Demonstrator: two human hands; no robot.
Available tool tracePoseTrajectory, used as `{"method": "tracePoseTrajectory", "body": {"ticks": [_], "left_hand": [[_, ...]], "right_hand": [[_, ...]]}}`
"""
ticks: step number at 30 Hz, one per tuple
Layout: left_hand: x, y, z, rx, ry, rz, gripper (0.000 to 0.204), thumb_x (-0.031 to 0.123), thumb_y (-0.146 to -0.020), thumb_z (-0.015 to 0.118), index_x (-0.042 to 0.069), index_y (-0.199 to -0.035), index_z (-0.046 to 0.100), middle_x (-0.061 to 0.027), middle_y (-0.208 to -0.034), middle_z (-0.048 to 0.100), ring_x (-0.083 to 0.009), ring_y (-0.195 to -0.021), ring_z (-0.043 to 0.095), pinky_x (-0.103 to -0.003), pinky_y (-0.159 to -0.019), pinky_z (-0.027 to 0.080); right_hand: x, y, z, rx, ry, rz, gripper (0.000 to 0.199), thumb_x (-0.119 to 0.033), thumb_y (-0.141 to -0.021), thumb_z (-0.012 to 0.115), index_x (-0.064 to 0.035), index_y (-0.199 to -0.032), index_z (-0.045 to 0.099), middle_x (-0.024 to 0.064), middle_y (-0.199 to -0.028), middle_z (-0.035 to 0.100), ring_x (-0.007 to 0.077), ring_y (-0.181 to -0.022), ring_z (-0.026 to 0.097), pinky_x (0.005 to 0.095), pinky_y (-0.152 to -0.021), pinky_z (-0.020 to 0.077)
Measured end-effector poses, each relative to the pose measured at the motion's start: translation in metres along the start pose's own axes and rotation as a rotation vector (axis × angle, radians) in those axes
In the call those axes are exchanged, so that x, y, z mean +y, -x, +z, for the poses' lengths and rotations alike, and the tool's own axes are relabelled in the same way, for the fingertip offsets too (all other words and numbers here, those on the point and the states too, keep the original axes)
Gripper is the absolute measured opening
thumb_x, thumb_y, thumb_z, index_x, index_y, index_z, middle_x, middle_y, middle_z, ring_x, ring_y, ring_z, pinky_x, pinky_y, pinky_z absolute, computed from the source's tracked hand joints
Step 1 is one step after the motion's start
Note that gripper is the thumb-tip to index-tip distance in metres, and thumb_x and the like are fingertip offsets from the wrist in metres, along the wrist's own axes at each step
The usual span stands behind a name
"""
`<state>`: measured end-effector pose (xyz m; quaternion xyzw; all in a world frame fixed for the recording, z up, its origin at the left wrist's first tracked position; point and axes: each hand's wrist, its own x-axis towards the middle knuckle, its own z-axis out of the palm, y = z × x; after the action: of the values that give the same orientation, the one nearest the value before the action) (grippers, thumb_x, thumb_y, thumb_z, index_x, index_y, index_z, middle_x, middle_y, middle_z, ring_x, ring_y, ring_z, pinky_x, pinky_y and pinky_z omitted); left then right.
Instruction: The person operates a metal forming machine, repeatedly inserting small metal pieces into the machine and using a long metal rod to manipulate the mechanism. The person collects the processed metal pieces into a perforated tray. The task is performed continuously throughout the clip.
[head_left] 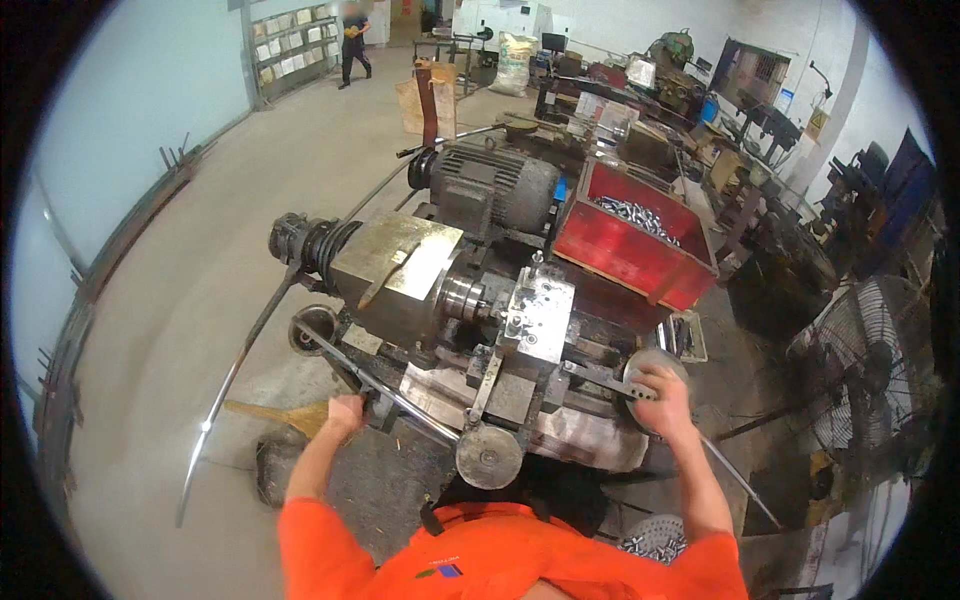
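In front of me is a small lathe with a grey headstock (395,275), a bright round chuck (462,297) and a metal tool block (540,315) beside it. My right hand (662,397) closes around the end of a flat metal lever with holes (605,380), next to a round metal disc (645,365). My left hand (347,412) is a fist at the lathe's near left side, and what its fingers hold is hidden. Between my hands are a long shiny rod (390,392) and a round metal handwheel (488,457).
Behind the lathe stand a finned motor (490,180) and a red bin (615,245) of small metal parts. A perforated bowl (655,540) of similar parts is low by my right arm. At right stands a large fan (850,360). A person (355,45) is far off.
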<state>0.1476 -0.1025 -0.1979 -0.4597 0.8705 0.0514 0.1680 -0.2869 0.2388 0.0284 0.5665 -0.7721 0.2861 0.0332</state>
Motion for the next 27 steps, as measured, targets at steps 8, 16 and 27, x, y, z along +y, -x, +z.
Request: {"method": "tracePoseTrajectory", "body": {"ticks": [8, 16, 27], "left_hand": [[-0.054, -0.007, 0.010, 0.086, 0.149, -0.142, 0.029, 0.028, -0.071, 0.066, 0.010, -0.094, 0.065, -0.0131, -0.094, 0.066, -0.0283, -0.092, 0.062, -0.043, -0.076, 0.049], [-0.067, 0.021, -0.066, 0.566, 1.394, -0.278, 0.047, 0.036, -0.085, 0.060, -0.007, -0.104, 0.057, -0.0162, -0.066, 0.062, -0.0205, -0.048, 0.061, -0.028, -0.044, 0.049], [0.032, -0.011, -0.093, 0.867, 1.639, -0.328, 0.018, 0.005, -0.077, 0.055, -0.002, -0.092, 0.049, -0.0108, -0.069, 0.058, -0.0196, -0.048, 0.057, -0.032, -0.041, 0.045]], "right_hand": [[0.166, 0.165, -0.049, -0.037, 0.432, 0.512, 0.070, -0.008, -0.053, 0.066, -0.0013, -0.121, 0.050, 0.0205, -0.117, 0.055, 0.0365, -0.110, 0.050, 0.0416, -0.092, 0.0418], [0.251, 0.275, -0.073, -0.150, 0.639, 1.113, 0.041, -0.019, -0.063, 0.064, -0.0047, -0.102, 0.060, 0.0191, -0.100, 0.062, 0.0370, -0.097, 0.058, 0.0435, -0.085, 0.0464], [0.082, 0.367, 0.007, -0.076, -0.275, 1.301, 0.030, -0.015, -0.062, 0.063, 0.0002, -0.087, 0.067, 0.0129, -0.068, 0.063, 0.0197, -0.064, 0.060, 0.0312, -0.060, 0.0462]]}}
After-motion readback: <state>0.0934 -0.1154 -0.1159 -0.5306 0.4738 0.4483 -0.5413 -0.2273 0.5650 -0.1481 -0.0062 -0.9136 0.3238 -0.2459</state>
